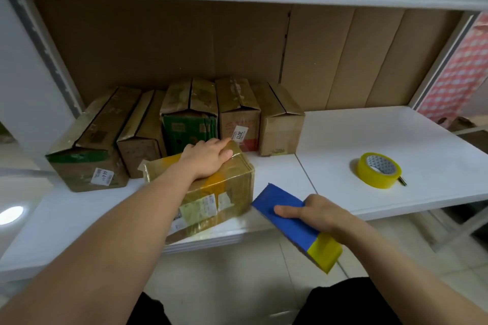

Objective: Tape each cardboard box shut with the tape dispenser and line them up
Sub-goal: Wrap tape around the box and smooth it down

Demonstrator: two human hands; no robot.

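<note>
Left hand (208,157) presses flat on a tape-wrapped box (206,192); right hand (317,212) grips the blue tape dispenser (293,224). Sealing looks finished; next, slide it into the row (171,124).

Five cardboard boxes (184,124) are standing side by side in a row at the back left of the worktop (369,140), against the cardboard backing (184,42) behind them. A sixth box (211,192) is sitting in front of that row, near the worktop's front edge. The left hand (208,158) is resting on top of this front box, toward its far edge. Just to the right of the box, the right hand (317,214) is holding the tape dispenser (293,224) over the front edge. Well apart on the right, a tape roll (379,170) is lying flat on the worktop
</note>
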